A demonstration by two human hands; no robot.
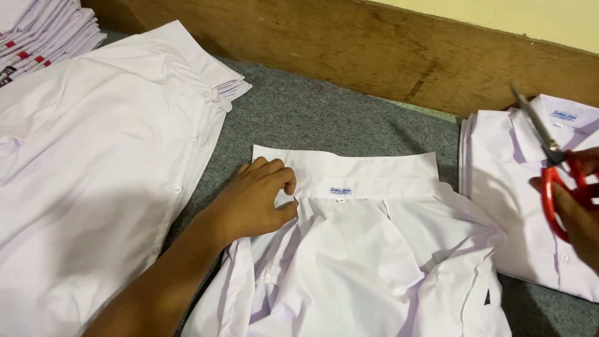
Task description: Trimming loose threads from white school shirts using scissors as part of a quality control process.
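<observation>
A white shirt [368,249] lies open and crumpled on the grey felt surface [324,118], its collar turned up and a small label at the neck. My left hand [256,200] rests on the shirt's left collar end, thumb and fingers pinching the fabric just below the collar. My right hand [577,212] is at the right edge, gripping red-handled scissors [552,168] whose closed blades point up and to the left. The scissors hover over a folded white shirt [524,206].
A pile of buttoned white shirts [100,156] fills the left side. Another stack of folded shirts [43,31] sits at the top left corner. A wooden board [374,50] runs along the back of the surface, under a pale wall.
</observation>
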